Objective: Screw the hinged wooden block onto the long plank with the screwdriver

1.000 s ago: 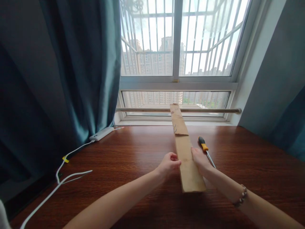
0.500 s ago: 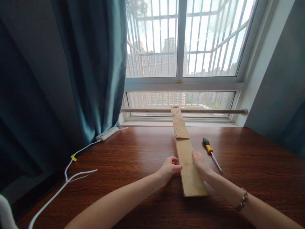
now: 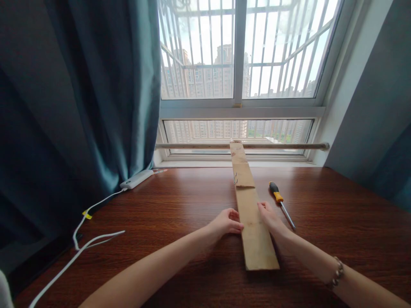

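A long pale wooden plank (image 3: 255,231) lies on the dark wooden table (image 3: 180,205), running away from me toward the window rail. A shorter brown piece (image 3: 241,169) is fixed on its far half, with small metal fasteners at its near edge. My left hand (image 3: 226,222) rests against the plank's left edge, fingers curled. My right hand (image 3: 271,218) presses the plank's right edge, fingers bent on the wood. A screwdriver (image 3: 278,201) with a black and yellow handle lies just right of my right hand.
A white power strip (image 3: 136,179) sits at the table's back left and its white cable (image 3: 80,244) trails over the left edge. Teal curtains (image 3: 96,94) hang at left and right. A wooden rod (image 3: 244,146) crosses below the barred window.
The plank has settled lower and flatter on the table, and both hands stay at its edges. The view shifted slightly.
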Demonstrator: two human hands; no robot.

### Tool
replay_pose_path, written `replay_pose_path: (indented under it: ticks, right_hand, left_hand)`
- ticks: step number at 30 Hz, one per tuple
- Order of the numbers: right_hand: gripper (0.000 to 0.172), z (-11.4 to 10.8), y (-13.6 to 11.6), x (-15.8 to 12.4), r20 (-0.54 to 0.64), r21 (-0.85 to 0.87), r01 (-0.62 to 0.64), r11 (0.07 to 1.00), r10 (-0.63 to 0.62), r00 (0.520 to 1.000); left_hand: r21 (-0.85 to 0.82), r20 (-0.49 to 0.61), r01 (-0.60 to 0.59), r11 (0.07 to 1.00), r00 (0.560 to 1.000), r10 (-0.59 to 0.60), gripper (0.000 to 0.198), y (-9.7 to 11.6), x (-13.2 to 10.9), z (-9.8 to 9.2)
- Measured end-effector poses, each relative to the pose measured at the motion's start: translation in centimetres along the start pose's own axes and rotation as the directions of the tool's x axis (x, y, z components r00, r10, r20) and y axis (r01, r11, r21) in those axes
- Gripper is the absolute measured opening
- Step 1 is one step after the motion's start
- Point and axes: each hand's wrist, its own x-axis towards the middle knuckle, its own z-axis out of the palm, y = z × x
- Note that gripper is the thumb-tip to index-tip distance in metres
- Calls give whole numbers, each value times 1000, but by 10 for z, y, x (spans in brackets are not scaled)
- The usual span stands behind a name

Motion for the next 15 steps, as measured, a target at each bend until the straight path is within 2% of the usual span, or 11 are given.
replay_pose_path:
  ticks: [2,3,4,6,7,8,10,13,15]
  right_hand:
    - [40,-1,-6,9,-94,3,-9,1000,9,996]
    - [45,-1,-10,13,-137,-19,26,999,-29,990]
    - [50,0,-15,17,-159,-51,88,995,-95,983]
    - [52,4,-26,23,-132,-95,226,969,-237,962]
    - [51,7,-32,25,-107,-104,283,954,-293,950]
    - [49,9,-37,26,-89,-105,324,940,-333,939]
    - [47,14,-46,26,-106,-97,351,931,-361,927]
    - [50,17,-55,25,-196,-57,356,933,-360,912]
    - [52,21,-62,25,-206,9,398,917,-388,898]
  left_hand:
    - [129,-93,-77,989,992,89,59,12,9,-6]
    - [190,-156,-163,968,968,194,62,18,15,-8]
    - [247,-201,-272,930,925,323,64,26,20,-9]
    - [321,-204,-477,818,809,551,66,39,32,-10]
    - [330,-175,-545,771,767,617,66,45,38,-10]
    - [318,-150,-585,746,746,649,65,51,44,-10]
    - [255,-141,-595,762,757,638,65,58,53,-10]
    - [126,-200,-535,835,811,550,67,66,61,-10]
    - [18,-222,-495,869,845,486,69,70,61,-11]
